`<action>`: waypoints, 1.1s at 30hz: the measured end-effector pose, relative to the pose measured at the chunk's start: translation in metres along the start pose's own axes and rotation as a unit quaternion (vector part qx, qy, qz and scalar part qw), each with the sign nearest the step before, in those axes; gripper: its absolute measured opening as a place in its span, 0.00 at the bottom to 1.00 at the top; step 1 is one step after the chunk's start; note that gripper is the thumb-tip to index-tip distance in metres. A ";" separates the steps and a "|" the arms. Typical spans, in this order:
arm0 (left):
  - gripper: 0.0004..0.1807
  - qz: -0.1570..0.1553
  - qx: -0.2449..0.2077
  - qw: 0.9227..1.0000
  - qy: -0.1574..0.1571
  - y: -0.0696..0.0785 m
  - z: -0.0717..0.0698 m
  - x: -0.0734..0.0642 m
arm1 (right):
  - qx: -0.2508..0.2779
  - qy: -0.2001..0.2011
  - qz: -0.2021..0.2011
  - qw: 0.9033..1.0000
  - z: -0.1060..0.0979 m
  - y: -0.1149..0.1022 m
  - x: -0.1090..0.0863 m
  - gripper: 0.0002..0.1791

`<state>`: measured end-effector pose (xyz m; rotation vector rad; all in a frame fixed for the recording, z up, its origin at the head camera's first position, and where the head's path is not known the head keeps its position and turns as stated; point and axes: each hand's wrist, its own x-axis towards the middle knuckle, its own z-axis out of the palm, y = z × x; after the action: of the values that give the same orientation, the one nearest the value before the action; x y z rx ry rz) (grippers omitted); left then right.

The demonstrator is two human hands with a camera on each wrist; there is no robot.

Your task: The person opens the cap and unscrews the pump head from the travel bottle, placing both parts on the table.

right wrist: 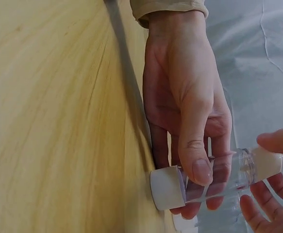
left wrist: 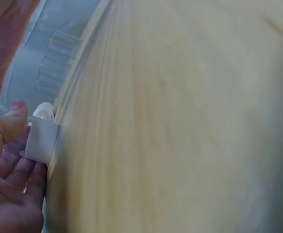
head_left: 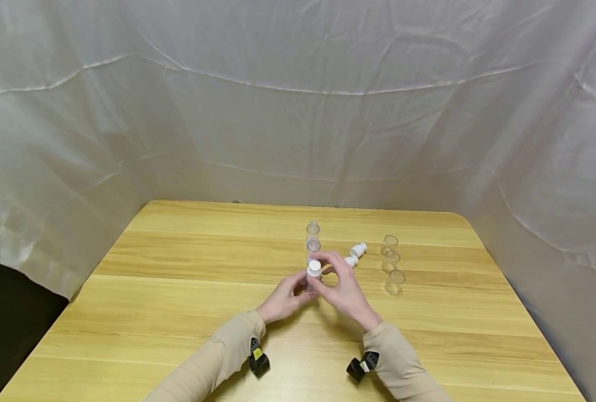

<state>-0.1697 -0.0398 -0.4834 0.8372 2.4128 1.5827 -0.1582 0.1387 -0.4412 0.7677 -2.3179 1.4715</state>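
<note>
A small clear bottle point(right wrist: 219, 182) with a white base point(right wrist: 168, 188) stands upright on the table. My left hand point(head_left: 285, 298) holds it low around its body, thumb across the clear wall. At its top is a white pump head point(head_left: 315, 268). My right hand point(head_left: 345, 290) pinches this white part between thumb and fingers. In the left wrist view, the white base point(left wrist: 41, 141) shows beside the left fingers. Just behind the hands stand two more clear bottles, a nearer one point(head_left: 313, 247) and a farther one point(head_left: 312, 230).
Two white pump heads, one point(head_left: 359, 249) farther back and one point(head_left: 351, 261) partly behind the right hand, lie on the wooden table point(head_left: 177, 312). To the right, three clear caps point(head_left: 397, 277) stand in a row. Pale curtains point(head_left: 298, 134) surround the table's back and sides.
</note>
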 end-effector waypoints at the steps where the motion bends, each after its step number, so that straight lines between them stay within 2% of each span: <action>1: 0.21 0.000 0.000 1.000 0.000 0.000 0.000 0.000 | 0.000 0.004 0.003 1.000 0.000 0.000 0.000 0.24; 11: 0.20 -0.003 -0.003 1.000 0.001 -0.001 0.001 -0.001 | 0.005 -0.011 0.001 1.000 -0.001 -0.001 0.000 0.24; 21: 0.23 -0.002 0.000 1.000 0.000 -0.002 0.001 0.000 | 0.008 0.011 0.012 1.000 0.001 0.000 0.000 0.23; 28: 0.22 -0.006 -0.003 1.000 -0.001 -0.002 0.001 0.001 | 0.014 -0.003 0.000 1.000 0.000 0.000 0.000 0.22; 33: 0.23 0.001 -0.011 1.000 -0.001 -0.001 0.001 0.001 | 0.017 -0.005 -0.008 1.000 0.001 0.000 0.000 0.26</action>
<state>-0.1706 -0.0389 -0.4840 0.8374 2.3891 1.6069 -0.1581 0.1382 -0.4415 0.8014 -2.2943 1.5061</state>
